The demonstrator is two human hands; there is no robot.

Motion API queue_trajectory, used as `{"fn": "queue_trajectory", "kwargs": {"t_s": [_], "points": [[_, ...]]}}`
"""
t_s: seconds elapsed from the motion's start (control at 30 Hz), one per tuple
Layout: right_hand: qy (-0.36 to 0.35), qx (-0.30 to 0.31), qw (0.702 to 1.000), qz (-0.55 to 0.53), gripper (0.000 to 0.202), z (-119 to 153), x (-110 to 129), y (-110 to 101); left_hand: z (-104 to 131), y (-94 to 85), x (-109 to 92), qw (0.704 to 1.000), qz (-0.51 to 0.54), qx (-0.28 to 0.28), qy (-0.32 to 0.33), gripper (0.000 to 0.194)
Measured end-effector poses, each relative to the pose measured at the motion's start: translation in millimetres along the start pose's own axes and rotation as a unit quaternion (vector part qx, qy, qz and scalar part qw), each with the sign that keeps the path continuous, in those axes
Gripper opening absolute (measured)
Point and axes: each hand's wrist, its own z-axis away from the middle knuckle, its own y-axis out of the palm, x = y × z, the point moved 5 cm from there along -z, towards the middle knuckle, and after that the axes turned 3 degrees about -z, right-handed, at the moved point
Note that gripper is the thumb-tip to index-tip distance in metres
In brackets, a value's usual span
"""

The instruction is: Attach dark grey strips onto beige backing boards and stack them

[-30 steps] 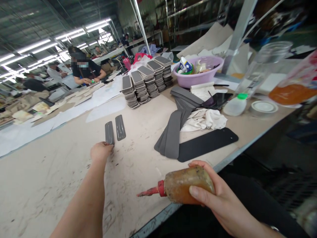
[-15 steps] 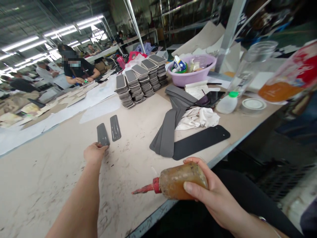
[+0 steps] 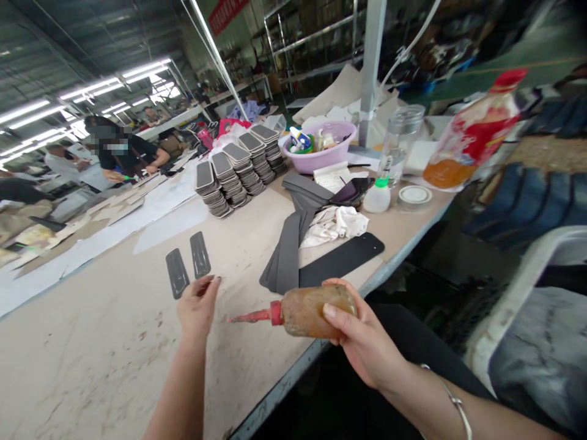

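My right hand [image 3: 362, 333] is wrapped round a glue bottle [image 3: 312, 311] of cloudy, stained plastic with amber liquid inside. The bottle lies almost level above the table edge, its red nozzle [image 3: 251, 316] pointing left. My left hand [image 3: 199, 302] is just over the table, its fingers loosely curled and a little apart, with nothing visible in them. Just beyond it two dark grey strips lie side by side with a shiny wet surface: the left strip [image 3: 177, 272] and the right strip [image 3: 200, 253], whose lower end is close to my fingers.
Several stacks of grey pieces [image 3: 236, 168] stand further back. Overlapping grey strips [image 3: 284, 253], a black strip [image 3: 342, 263] and a white cloth [image 3: 337, 225] lie to the right. Behind are a purple basin [image 3: 318, 160], a small green-capped bottle [image 3: 377, 197] and a large red-labelled bottle [image 3: 472, 137]. A co-worker [image 3: 126, 153] works at far left.
My left hand has let go of the left strip and moved right, towards the lower end of the right strip. The bottle stays in my right hand. The view has turned right.
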Motion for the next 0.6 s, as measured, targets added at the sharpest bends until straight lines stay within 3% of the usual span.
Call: {"fn": "queue_trajectory", "kwargs": {"t_s": [0.1,0.17,0.23,0.33,0.43,0.53,0.6], "points": [[-0.017,-0.020,0.999,-0.030,0.040,-1,5,-6,48,27.1,-67,0.989,0.058,0.038,0.132,0.031],[-0.024,-0.031,0.999,-0.038,0.038,-3,7,-9,76,43.3,-105,0.975,0.004,0.053,0.216,0.027],[-0.027,-0.039,0.998,-0.040,0.037,-4,9,-12,94,58.3,-127,0.964,-0.078,0.071,0.245,0.030],[-0.020,-0.043,0.998,-0.041,0.035,-6,10,-13,100,70.8,-134,0.962,-0.141,0.076,0.223,0.031],[-0.020,-0.033,0.999,-0.039,0.036,-7,10,-13,93,72.1,-130,0.961,-0.132,0.069,0.231,0.027],[-0.029,-0.033,0.999,-0.030,0.039,-8,10,-14,84,62.2,-125,0.957,-0.118,0.071,0.255,0.023],[-0.033,-0.037,0.999,-0.023,0.040,-9,11,-15,81,44.2,-119,0.961,-0.113,0.045,0.250,0.025]]}}
